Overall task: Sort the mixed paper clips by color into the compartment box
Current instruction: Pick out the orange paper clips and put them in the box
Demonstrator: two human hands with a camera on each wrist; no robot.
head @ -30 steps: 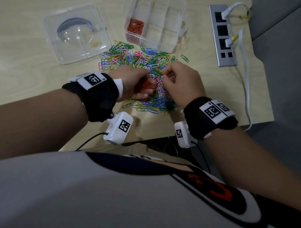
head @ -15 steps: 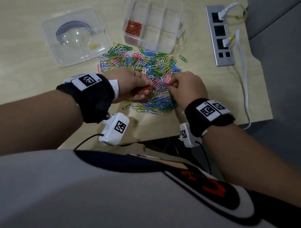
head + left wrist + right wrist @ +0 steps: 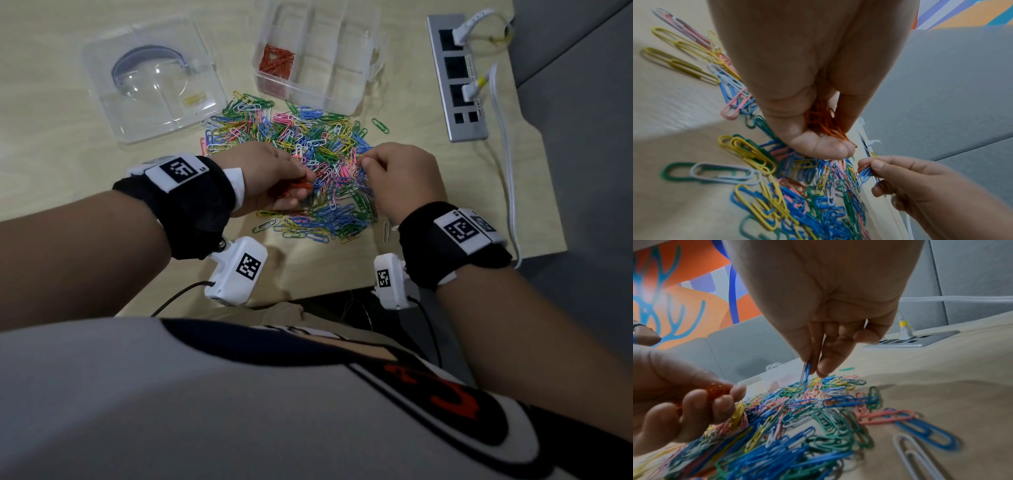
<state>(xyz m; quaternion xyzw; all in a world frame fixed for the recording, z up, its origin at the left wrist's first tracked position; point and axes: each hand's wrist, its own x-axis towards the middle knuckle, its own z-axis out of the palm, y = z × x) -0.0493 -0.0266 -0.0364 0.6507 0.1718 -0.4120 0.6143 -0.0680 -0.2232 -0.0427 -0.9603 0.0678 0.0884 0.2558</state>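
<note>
Wooden table [image 3: 61, 178] carries everything. Nearest the person, the left hand [image 3: 270, 181] curls round a bunch of red clips [image 3: 825, 123], holding them in its fist just above the pile. Beside it, the right hand [image 3: 400, 178] pinches a few clips, blue [image 3: 807, 369] with an orange-red one among them, between thumb and fingertips, their lower ends touching the heap. Below and beyond both hands spreads the mixed pile of clips [image 3: 301, 161], blue, green, yellow, pink and white. Farther off stands the clear compartment box [image 3: 342, 96], with red clips [image 3: 275, 61] lying in its near-left compartment. To its left lies a clear lid [image 3: 154, 78]; to its right, a grey power strip [image 3: 457, 78] with white plugs in it.
</note>
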